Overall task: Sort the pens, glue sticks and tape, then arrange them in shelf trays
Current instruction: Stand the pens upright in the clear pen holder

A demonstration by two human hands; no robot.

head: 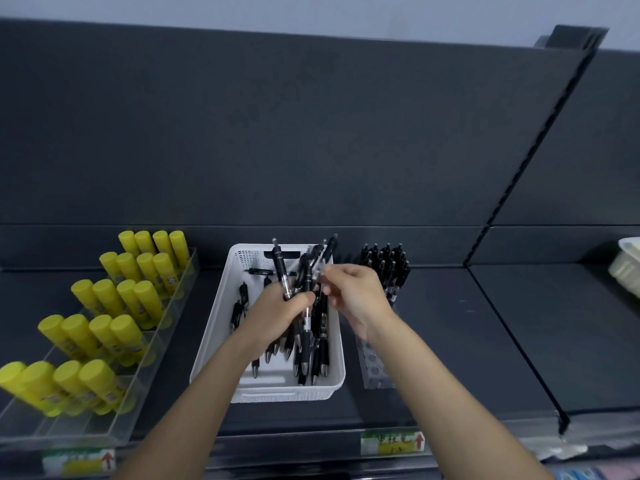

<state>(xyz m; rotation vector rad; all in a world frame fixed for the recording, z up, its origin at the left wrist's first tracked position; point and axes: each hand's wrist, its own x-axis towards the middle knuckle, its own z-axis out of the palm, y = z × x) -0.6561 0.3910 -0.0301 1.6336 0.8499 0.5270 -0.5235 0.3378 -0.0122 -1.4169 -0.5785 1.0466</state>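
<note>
Head view: a person stands at a dark shelf [485, 341], both bare arms reaching forward over a white basket [277, 393] in the middle.
Left hand [277, 310]: fingers clamped round a bunch of pens [279, 265]. The pens are black, tips down inside the basket and click ends fanning up toward 12 o'clock.
Right hand [353, 292]: just at 3 o'clock of the left hand, with thumb and fingertips pinched on the top of one pen [315, 270] in that bunch.
Basket floor: a few loose pens [242, 299] lie at 9 o'clock of the left hand.
Glue sticks [104, 296]: yellow, leaning in rows in a clear stepped tray [86, 434] at 9 o'clock of the basket.
Pen holder [375, 372]: clear and perforated, at 3 o'clock of the basket. Upright black pens [384, 261] fill its far end.
Far right edge: a white container [627, 265], too blurred to tell more.
Shelf front, 6 o'clock: a price label [391, 443].
</note>
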